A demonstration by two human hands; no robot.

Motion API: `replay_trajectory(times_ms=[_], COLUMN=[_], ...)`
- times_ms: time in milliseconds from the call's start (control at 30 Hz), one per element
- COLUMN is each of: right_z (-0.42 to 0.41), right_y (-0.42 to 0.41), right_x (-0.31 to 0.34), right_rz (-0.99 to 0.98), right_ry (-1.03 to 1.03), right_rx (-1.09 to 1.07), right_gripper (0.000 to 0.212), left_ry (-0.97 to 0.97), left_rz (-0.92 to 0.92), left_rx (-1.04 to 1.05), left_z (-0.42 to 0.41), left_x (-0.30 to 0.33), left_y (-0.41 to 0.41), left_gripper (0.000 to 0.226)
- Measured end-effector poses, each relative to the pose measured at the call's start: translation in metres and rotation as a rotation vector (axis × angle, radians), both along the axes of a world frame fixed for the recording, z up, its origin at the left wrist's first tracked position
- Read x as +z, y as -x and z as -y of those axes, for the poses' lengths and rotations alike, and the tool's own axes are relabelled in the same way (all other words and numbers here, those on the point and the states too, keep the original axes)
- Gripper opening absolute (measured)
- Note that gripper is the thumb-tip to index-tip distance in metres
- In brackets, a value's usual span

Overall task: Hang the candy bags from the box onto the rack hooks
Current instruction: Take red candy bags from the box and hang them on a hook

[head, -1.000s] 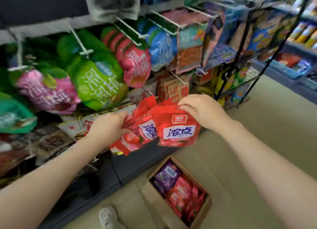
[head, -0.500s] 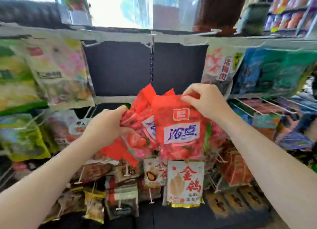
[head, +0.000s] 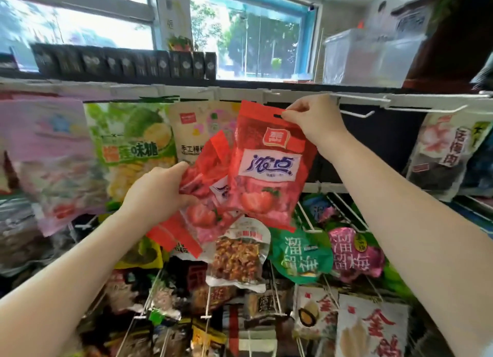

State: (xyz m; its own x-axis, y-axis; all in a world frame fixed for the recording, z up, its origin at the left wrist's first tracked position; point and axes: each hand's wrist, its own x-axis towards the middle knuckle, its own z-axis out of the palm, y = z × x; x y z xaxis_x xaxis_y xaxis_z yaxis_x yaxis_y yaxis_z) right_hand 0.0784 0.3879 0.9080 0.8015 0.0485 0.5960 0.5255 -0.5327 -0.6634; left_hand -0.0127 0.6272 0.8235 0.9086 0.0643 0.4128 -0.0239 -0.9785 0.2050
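1. Head view, centre of frame: we see the right hand (head: 316, 120) pinching the top edge of a red candy bag (head: 269, 164) right beside its hang slot (head: 274, 115), thumb and fingers pressed on the header.
2. The bag hangs upright but a little tilted, raised to the level of the white top rail, in front of the dark back panel.
3. Centre left: the left hand (head: 157, 193) grips a bundle of spare red bags (head: 202, 196), fingers curled round them. They overlap behind the raised bag's lower left corner.
4. Upper right: an empty white hook (head: 357, 114) juts out just right of the right hand, apart from the slot.
5. Risk, as we judge it: the slot is small and fingers sit at its end, so the hook tip could miss it and crumple or tear the header.
6. Risk: the one-point pinch lets the bag swing and slip.
7. Risk: the loose bundle could shed a bag onto the hanging packets (head: 237, 255) below.
8. The box is out of frame; we cannot tell its stock.
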Motion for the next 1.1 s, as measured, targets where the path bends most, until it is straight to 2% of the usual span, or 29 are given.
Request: replay_trajectory(times_ms=[300,400,500,633,767,867,1000,1100], right_z=[-0.014,-0.014,-0.011,-0.001,0.003,-0.004,-0.017,-0.024], right_y=[-0.014,-0.021,-0.024,-0.026,-0.033,-0.047,-0.074,-0.094], right_x=[0.02,0.021,0.018,0.013,0.005,0.007,0.007,0.003], right_rz=[-0.22,-0.167,-0.182,-0.196,-0.196,-0.115,0.017,0.037], right_ry=[-0.099,-0.05,-0.059,-0.046,-0.06,0.025,0.248,0.311], right_rx=[0.078,0.057,0.063,0.122,0.095,0.004,-0.207,-0.333], right_gripper=[0.004,0.01,0.006,0.013,0.008,0.007,0.02,0.026], left_ry=[0.007,0.015,0.026,0.055,0.039,0.037,0.043,0.062], left_rz=[-0.036,-0.016,-0.013,-0.011,-0.004,-0.004,-0.015,-0.035], left_rx=[-0.025,-0.028,-0.014,-0.018,-0.027,0.0,0.044,0.074], left_z=[-0.021,-0.026,-0.029,-0.031,-0.028,-0.024,-0.026,-0.03], left_x=[-0.005,-0.005,-0.004,-0.004,-0.005,-0.003,-0.003,-0.006], left_y=[-0.017,-0.017,-0.017,-0.024,-0.032,-0.034,-0.037,-0.037], left_gripper=[0.046,0.046,0.056,0.049,0.046,0.048,0.045,0.049])
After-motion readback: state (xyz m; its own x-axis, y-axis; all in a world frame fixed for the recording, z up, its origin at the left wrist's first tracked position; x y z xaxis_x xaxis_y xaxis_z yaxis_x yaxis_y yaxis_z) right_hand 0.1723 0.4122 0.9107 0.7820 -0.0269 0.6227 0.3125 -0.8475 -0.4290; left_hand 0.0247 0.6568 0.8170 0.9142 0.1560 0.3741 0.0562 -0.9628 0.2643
